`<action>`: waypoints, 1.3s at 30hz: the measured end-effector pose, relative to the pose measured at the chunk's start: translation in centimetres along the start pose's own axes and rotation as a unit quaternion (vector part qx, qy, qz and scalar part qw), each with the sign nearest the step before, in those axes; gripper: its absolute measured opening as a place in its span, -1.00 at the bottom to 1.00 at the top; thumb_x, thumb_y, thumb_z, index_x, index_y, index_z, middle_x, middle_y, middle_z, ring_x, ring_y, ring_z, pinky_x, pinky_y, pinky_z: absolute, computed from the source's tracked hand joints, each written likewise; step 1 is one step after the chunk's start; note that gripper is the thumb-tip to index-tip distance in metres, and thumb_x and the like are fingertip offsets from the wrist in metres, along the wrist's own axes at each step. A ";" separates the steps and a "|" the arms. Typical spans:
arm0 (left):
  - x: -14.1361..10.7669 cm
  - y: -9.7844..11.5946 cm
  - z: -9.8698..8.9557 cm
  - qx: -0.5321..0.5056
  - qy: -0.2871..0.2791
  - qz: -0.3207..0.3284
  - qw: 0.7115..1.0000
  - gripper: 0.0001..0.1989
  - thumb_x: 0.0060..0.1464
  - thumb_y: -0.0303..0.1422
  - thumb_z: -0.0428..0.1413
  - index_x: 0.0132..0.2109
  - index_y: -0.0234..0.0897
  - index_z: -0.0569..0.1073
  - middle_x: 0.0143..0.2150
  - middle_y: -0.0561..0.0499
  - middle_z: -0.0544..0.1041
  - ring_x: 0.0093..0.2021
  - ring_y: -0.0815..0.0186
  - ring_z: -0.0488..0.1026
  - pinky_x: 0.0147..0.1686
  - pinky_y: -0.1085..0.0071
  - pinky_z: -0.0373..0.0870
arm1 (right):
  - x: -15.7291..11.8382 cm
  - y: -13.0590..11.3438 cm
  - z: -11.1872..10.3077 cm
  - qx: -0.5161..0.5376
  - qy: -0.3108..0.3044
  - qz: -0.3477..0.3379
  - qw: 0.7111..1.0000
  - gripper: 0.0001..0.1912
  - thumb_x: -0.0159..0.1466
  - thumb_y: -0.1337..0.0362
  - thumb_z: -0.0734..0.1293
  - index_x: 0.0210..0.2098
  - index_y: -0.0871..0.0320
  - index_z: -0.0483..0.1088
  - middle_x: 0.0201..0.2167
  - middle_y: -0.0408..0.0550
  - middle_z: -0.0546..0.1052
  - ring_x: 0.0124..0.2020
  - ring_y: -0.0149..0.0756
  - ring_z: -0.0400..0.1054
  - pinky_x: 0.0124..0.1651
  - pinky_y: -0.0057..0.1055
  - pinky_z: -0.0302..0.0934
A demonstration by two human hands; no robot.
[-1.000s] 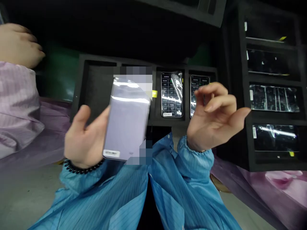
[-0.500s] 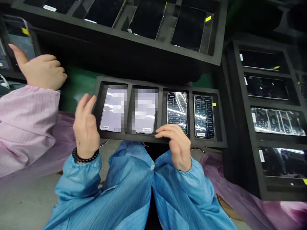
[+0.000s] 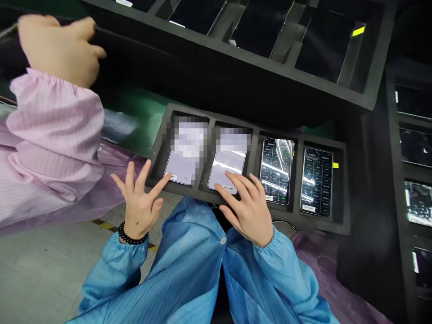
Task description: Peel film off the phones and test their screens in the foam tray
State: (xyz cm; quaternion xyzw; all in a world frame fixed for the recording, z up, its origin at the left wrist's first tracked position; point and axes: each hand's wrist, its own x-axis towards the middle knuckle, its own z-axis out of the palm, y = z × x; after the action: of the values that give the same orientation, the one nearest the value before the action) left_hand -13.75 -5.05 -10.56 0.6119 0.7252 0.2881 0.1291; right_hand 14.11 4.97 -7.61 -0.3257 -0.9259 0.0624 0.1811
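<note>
A black foam tray (image 3: 340, 222) lies in front of me with smartphones in its compartments. On the leftmost phone (image 3: 178, 167) the screen is pale, and the index fingertip of my left hand (image 3: 140, 204) is at its lower left corner. That hand is spread and holds nothing. My right hand (image 3: 248, 204) reaches over the second phone (image 3: 227, 163), also pale-screened, its fingertips at the lower part of the glass. Those fingers are extended and grip nothing. The third phone (image 3: 276, 168) and the rightmost phone (image 3: 317, 180) show dark screens with grids of labels.
A large black tray (image 3: 367, 96) of dark-screened phones stands beyond mine. Another tray (image 3: 401, 198) with phones is at the right. At the left, a co-worker's hand (image 3: 57, 49) in a pink sleeve (image 3: 57, 130) extends over the work area. Yellow tabs mark some compartments.
My left index finger has come to the leftmost phone as the hand spread. My right hand has gone from near the third phone to the second. The co-worker's hand has shifted; the view has turned.
</note>
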 end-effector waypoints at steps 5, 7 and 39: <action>0.3 0.4 0.0 -0.050 0.012 0.004 0.999 -0.43 0.29 0.12 -0.14 0.38 0.24 0.23 0.57 0.37 -0.22 0.56 -0.06 -0.48 0.40 -0.08 -0.80 | 0.2 -0.2 0.1 0.006 -0.009 0.011 1.000 -0.56 0.45 0.15 0.22 0.25 0.16 0.36 0.26 0.14 0.46 0.24 0.00 0.31 0.34 0.07 0.06; 0.4 0.5 0.1 -0.083 0.033 -0.003 0.996 -0.44 0.26 0.14 -0.10 0.35 0.27 0.27 0.56 0.42 -0.15 0.57 -0.08 -0.43 0.41 -0.04 -0.77 | 0.2 -0.2 0.1 0.008 -0.001 0.015 1.000 -0.52 0.47 0.13 0.18 0.29 0.19 0.31 0.25 0.15 0.46 0.24 -0.02 0.30 0.35 0.04 0.05; 0.9 -0.7 0.6 0.090 0.048 0.107 0.989 -0.48 0.39 -0.02 -0.30 0.36 0.22 0.27 0.53 0.14 0.06 0.54 -0.09 -0.13 0.45 -0.37 -0.41 | 0.1 -0.3 0.2 -0.020 -0.005 0.008 1.000 -0.64 0.47 0.15 0.19 0.19 0.07 0.38 0.31 0.12 0.40 0.25 -0.10 0.29 0.35 0.00 0.03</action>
State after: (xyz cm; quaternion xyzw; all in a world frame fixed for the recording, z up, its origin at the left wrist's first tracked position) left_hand -14.18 -4.06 -11.27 0.6805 0.6838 0.2633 0.0070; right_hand 13.78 4.80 -7.73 -0.3362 -0.9253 0.0464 0.1693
